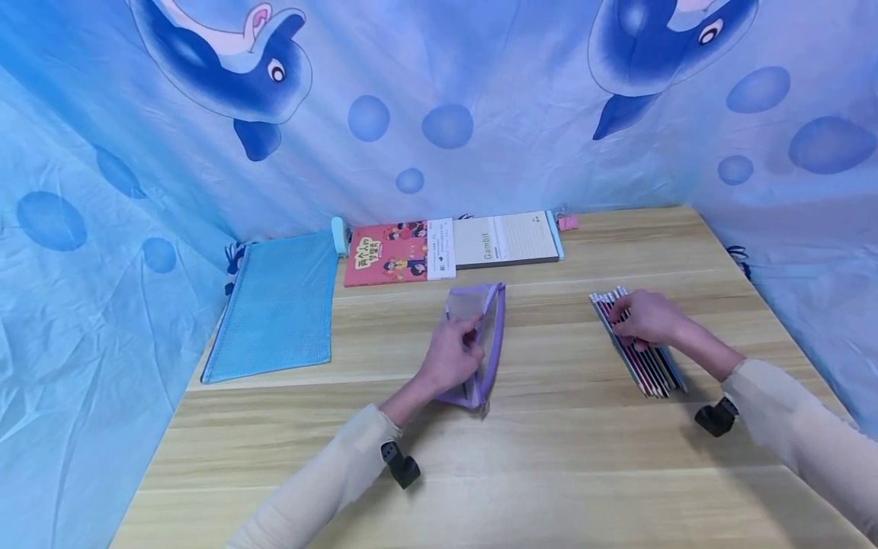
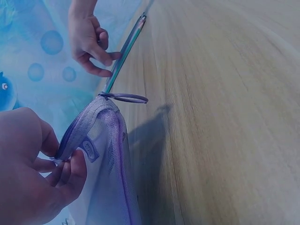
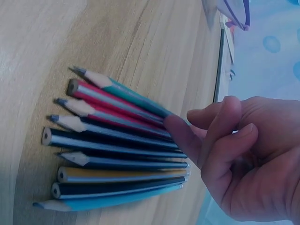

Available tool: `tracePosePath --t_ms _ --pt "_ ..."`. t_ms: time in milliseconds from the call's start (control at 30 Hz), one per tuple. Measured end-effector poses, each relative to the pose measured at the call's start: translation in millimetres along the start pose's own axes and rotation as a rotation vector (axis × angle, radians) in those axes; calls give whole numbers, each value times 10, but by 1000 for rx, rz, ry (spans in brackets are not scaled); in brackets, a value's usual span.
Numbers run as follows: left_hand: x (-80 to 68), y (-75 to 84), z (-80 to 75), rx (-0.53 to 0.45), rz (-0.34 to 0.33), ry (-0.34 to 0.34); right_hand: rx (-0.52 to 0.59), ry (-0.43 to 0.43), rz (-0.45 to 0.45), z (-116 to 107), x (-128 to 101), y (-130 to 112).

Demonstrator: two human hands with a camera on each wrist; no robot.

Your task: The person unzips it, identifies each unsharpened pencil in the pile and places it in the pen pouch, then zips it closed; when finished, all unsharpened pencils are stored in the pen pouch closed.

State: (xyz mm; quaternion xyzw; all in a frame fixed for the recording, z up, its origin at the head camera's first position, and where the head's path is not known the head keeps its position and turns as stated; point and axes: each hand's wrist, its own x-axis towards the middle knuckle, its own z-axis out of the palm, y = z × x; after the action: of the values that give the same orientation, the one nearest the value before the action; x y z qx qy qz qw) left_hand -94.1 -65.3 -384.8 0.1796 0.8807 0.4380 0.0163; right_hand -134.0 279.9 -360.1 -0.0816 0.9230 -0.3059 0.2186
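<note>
My left hand (image 1: 453, 354) pinches the rim of a purple-trimmed mesh pouch (image 1: 497, 335) on the wooden table (image 1: 562, 457). A row of pencils (image 1: 641, 366) lies under my right hand (image 1: 648, 319), its fingers loosely bent and apart, one fingertip touching the green pencil (image 3: 133, 97). The table stretches between pouch and pencils and toward me; its right edge runs beyond the pencils, and a red book (image 1: 394, 259) lies behind the pouch.

The bench (image 1: 562, 473) is bathed in bright, diffuse light, paled by glare at lower center; in the dimmer, blue-tinged left-wrist view, a soft shadow (image 2: 149, 161) is cast beside the pouch (image 2: 105, 187).
</note>
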Motion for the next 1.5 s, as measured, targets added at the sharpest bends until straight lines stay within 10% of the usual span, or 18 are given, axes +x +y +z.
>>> tracePosePath --t_ms 1500 --pt "4 3 33 75 -26 -7 -264 88 7 157 131 -138"
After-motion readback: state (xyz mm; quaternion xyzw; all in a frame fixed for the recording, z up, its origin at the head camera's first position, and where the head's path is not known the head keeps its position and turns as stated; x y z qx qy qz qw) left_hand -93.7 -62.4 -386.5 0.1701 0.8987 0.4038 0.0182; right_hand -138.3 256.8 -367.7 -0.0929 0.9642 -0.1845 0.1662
